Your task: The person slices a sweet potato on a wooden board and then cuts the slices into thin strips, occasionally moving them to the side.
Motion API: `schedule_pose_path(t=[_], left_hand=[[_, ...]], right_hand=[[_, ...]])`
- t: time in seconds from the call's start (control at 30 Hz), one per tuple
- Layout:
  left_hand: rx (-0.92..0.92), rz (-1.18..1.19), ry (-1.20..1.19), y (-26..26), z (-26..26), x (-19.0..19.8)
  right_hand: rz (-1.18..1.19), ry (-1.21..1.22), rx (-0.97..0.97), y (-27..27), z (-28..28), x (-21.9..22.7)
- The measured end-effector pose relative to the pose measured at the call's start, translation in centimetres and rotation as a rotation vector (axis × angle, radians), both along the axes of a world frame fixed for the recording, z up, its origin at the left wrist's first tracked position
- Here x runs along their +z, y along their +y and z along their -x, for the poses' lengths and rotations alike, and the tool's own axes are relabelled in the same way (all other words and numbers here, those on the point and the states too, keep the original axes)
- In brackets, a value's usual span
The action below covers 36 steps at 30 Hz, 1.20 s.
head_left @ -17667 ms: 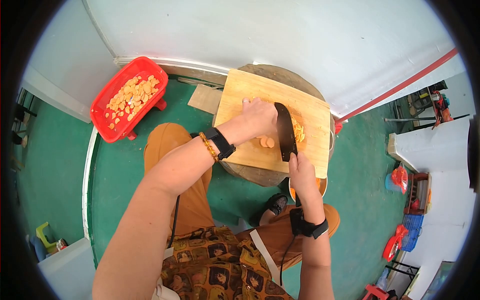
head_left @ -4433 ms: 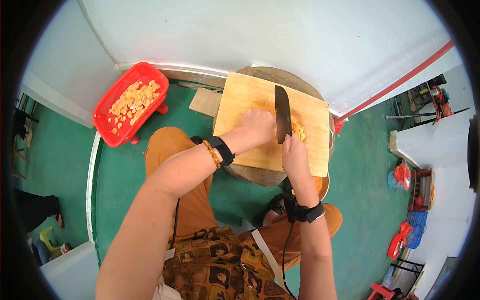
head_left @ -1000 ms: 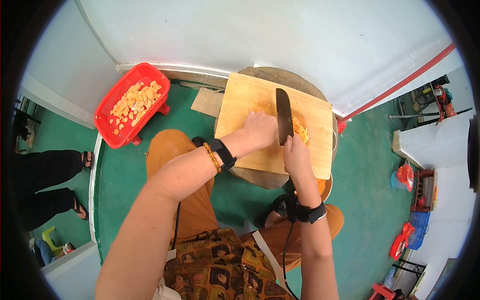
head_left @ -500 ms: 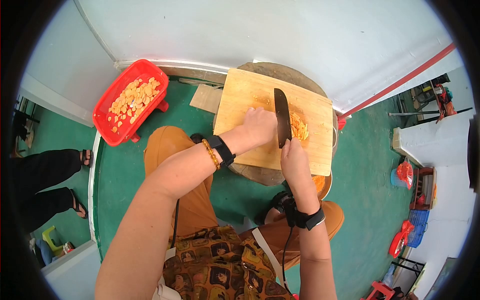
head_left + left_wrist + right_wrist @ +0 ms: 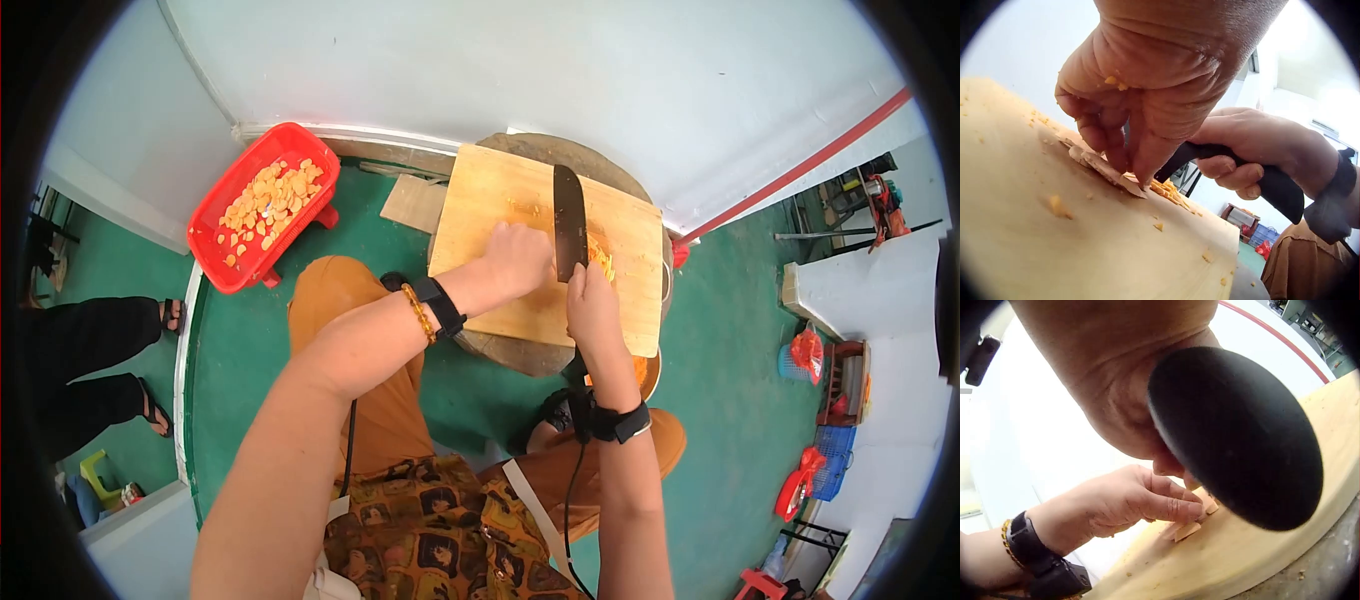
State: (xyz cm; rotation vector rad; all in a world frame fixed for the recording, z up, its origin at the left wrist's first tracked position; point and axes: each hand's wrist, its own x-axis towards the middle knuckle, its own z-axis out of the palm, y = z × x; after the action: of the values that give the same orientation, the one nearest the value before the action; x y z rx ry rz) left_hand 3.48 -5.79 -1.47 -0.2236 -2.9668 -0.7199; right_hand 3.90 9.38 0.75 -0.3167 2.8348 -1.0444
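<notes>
The right hand [image 5: 592, 305] grips the black handle [image 5: 1238, 437] of a kitchen knife [image 5: 570, 215], its dark blade upright over the wooden cutting board [image 5: 480, 190]. Just left of the blade, the left hand [image 5: 520, 260] bends over a small stack of carrot slices [image 5: 1100, 165], thumb and fingertips holding it on the board. Thin carrot strips [image 5: 602, 258] lie heaped on the blade's right side, partly hidden by knife and hand. Small orange crumbs stick to the left palm in the left wrist view.
The board rests on a round wooden block [image 5: 515, 355]. A bowl of orange shreds [image 5: 650, 375] stands below its right corner. A red tub [image 5: 215, 255] of carrot slices is on the floor at left. Another person's legs [image 5: 100, 340] show by the doorway; the wall rises behind the board.
Since the first frame, the loose slices beside the left hand have gone from view, and another person's legs have appeared at left. In the last half second the knife has shifted slightly up the view.
</notes>
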Motion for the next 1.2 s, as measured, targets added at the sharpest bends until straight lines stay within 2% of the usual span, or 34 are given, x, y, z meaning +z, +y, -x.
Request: schedule_pose_path(t=[0.1,0.3,0.4,0.5,0.8,0.9,1.0,1.2], left_hand=[[0.021,0.036,0.057,0.0,-0.1,-0.1],[0.001,-0.003,0.091,0.0,-0.4,-0.1],[-0.01,0.033,-0.06,0.2,-0.6,1.2],[0.018,-0.014,0.087,0.2,-0.4,-0.2],[0.034,-0.018,-0.028,0.4,0.0,0.1],[-0.028,-0.017,0.139,0.0,-0.3,-0.5],[0.024,-0.068,0.07,-0.3,0.5,0.5],[0.129,-0.223,0.097,-2.6,1.5,2.3]], right_hand=[[-0.06,0.076,0.045,0.5,-1.0,1.4],[-0.067,0.092,0.082,0.5,-1.6,1.0],[-0.109,0.064,0.074,0.3,-1.9,0.8],[-0.147,0.045,0.065,-0.1,-1.9,0.8],[-0.181,0.13,0.089,-1.4,0.6,-1.0],[0.006,-0.063,0.009,0.0,1.8,-1.6],[0.122,-0.14,-0.102,0.8,0.6,0.6],[0.047,-0.05,0.002,2.0,-0.9,0.3]])
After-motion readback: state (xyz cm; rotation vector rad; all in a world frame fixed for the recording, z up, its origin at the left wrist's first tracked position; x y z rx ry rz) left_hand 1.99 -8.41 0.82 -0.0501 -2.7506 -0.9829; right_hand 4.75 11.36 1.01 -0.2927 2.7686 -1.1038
